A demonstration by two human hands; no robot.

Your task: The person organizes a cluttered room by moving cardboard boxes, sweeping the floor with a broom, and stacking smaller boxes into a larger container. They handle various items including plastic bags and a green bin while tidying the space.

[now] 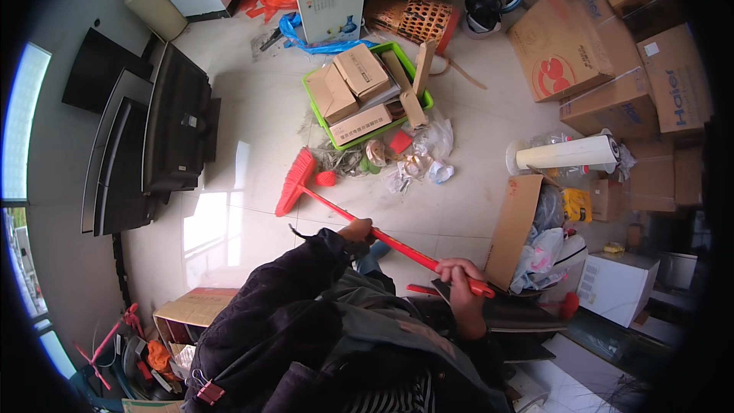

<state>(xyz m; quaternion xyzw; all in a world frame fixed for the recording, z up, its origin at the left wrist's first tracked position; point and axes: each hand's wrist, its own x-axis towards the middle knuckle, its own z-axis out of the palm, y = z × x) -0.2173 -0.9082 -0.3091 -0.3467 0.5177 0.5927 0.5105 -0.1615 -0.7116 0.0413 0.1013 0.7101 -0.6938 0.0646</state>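
My left hand point(358, 230) grips the middle of the handle of a red broom point(401, 249). Near the handle's end, my right hand point(461, 284) is closed round it. The red bristle head point(296, 182) rests on the tiled floor, ahead and to the left. Just right of the bristles lies a small red piece point(325, 178). Beyond it a pile of litter spreads out: grey dusty debris point(339, 160), crumpled paper point(417, 166) and clear plastic film point(434, 136). Behind the litter stands a bright green crate point(310, 92) heaped with brown cardboard boxes point(361, 71).
Flat-screen televisions point(178, 120) lean along the left wall. Large cartons point(556, 46) are stacked at the right. A cardboard box point(510, 229) full of plastic bags stands near my right side. A toppled woven basket point(418, 17) and a helmet point(481, 14) lie at the back.
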